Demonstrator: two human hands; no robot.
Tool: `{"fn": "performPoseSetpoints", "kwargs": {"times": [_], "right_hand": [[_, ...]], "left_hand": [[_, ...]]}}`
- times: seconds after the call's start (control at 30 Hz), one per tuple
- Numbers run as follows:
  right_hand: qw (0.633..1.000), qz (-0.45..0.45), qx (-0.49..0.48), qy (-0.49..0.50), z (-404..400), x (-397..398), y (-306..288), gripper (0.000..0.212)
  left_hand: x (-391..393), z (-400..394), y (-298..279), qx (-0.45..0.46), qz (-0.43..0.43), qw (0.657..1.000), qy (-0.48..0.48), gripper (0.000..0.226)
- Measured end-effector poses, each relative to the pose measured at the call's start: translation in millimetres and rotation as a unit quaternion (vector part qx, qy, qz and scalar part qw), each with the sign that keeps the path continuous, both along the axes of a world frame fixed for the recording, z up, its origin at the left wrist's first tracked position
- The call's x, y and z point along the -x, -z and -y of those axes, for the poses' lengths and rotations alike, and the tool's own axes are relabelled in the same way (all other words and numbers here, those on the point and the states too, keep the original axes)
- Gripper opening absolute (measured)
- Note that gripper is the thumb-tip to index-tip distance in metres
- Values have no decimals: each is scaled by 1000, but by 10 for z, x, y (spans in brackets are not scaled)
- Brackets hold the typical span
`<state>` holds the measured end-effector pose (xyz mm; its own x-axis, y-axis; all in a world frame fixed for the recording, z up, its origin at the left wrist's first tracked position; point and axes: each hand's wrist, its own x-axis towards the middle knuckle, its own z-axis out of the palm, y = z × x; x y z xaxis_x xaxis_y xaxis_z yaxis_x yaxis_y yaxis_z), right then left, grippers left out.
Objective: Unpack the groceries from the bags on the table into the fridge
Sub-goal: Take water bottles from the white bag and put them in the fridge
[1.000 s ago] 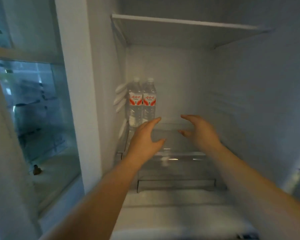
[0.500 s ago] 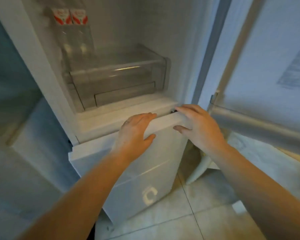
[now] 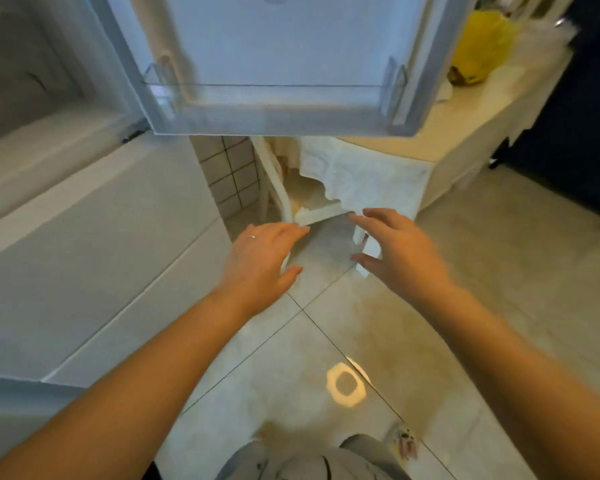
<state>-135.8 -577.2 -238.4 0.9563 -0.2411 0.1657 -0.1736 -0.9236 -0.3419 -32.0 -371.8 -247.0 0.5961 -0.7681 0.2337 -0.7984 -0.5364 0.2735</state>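
Both hands (image 3: 262,259) (image 3: 400,252) now off the fridge (image 3: 94,258), empty over floor (image 3: 465,289).

Hands off fridge, view swung right.
My left hand (image 3: 260,261) and right hand (image 3: 400,251) left the white lower fridge drawer (image 3: 94,258), now spread empty over pale floor tiles (image 3: 326,341).

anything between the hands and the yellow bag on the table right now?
Yes. The open fridge door hangs between them: both the left hand and right hand, empty, sit low over the floor, while the yellow bag lies on the table beyond the door's right edge.
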Motion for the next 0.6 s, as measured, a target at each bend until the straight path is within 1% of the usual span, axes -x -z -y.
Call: {"fn": "performPoseSetpoints", "kwargs": {"times": [0.13, 0.3, 0.43, 0.6], "right_hand": [[998, -37, 0, 45, 791, 566, 160, 61], [995, -81, 9, 52, 1787, 1047, 306, 64], [995, -91, 17, 44, 2449, 1154, 303, 65], [994, -98, 20, 31, 3109, 1003, 356, 64]], "left_hand": [[382, 929, 169, -1, 1, 1000, 8, 57], [720, 1998, 320, -11, -28, 1000, 8, 58], [813, 2673, 327, -22, -36, 999, -2, 59], [688, 3305, 392, -29, -45, 998, -16, 59]]}}
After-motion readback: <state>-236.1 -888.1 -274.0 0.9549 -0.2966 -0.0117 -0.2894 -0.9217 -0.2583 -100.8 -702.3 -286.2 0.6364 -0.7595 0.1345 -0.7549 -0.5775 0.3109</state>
